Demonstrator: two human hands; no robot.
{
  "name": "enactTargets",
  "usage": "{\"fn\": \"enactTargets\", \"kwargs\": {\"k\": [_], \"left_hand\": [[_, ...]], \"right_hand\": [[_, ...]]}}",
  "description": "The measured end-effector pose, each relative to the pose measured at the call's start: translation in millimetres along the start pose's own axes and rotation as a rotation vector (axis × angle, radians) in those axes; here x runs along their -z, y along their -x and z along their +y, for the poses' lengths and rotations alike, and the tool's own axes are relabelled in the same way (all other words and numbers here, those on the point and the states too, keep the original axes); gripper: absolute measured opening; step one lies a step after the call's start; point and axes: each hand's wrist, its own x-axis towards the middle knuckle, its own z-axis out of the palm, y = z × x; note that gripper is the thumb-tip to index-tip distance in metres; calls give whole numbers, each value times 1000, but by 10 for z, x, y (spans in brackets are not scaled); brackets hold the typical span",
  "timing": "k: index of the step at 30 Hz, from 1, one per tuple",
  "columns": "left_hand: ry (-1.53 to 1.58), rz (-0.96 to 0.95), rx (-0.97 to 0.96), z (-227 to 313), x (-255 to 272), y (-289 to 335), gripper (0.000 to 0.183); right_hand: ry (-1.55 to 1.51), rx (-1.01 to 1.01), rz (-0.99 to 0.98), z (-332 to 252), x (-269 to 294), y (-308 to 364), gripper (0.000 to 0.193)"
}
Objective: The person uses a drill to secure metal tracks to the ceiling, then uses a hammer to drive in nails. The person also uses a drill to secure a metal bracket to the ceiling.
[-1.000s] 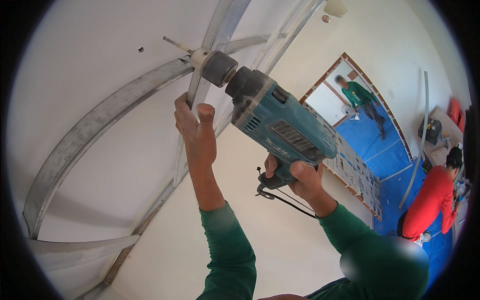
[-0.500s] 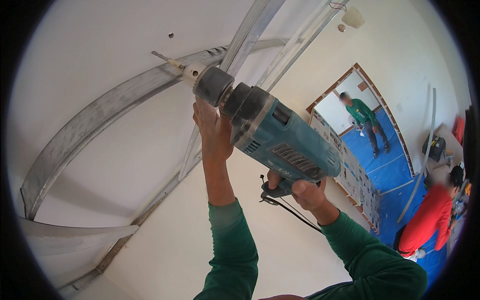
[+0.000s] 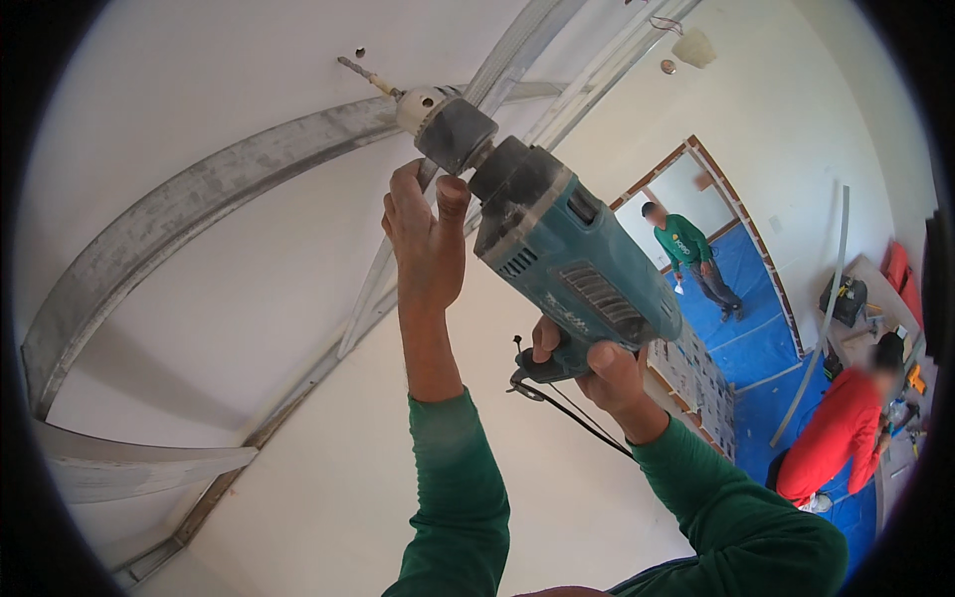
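Note:
A teal and black power drill (image 3: 587,264) is raised toward the ceiling, tilted with its nose up and to the left. My right hand (image 3: 617,378) is closed around its handle, from which a black cord hangs. At the front, a drill bit (image 3: 368,75) sits in the chuck (image 3: 453,127); its tip appears close below a small dark hole (image 3: 360,52) in the white ceiling. Just under the chuck is my left hand (image 3: 430,234), fingers and thumb apart and holding nothing. Whether its thumb touches the drill I cannot tell.
Curved metal channels (image 3: 199,184) cross the ceiling area at left, and a straight one (image 3: 522,50) runs above the drill. A person in red (image 3: 831,433) bends over tools at the right. Another in green (image 3: 686,244) stands in a doorway on blue floor sheeting (image 3: 761,298).
The drill has shifted slightly up and right, its bit tip nearer the ceiling hole in view. My left hand's fingers have spread away from behind the chuck. My right hand keeps its hold.

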Motion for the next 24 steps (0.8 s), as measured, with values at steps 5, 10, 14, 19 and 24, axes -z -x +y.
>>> {"fn": "enactTargets", "kwargs": {"k": [5, 10, 14, 19, 24], "left_hand": [[67, -43, 103, 162, 67, -15, 127], [92, -5, 115, 249, 68, -20, 123], [100, -24, 115, 282, 23, -31, 120], [93, 17, 77, 238, 46, -31, 116], [110, 39, 76, 155, 130, 27, 114]], "right_hand": [[-61, -24, 33, 11, -27, -10, 71], [-61, -23, 43, -15, -46, 13, 72], [-40, -8, 32, -80, 1, 9, 73], [28, 29, 13, -24, -28, 3, 75], [55, 65, 3, 58, -105, 22, 70]]}}
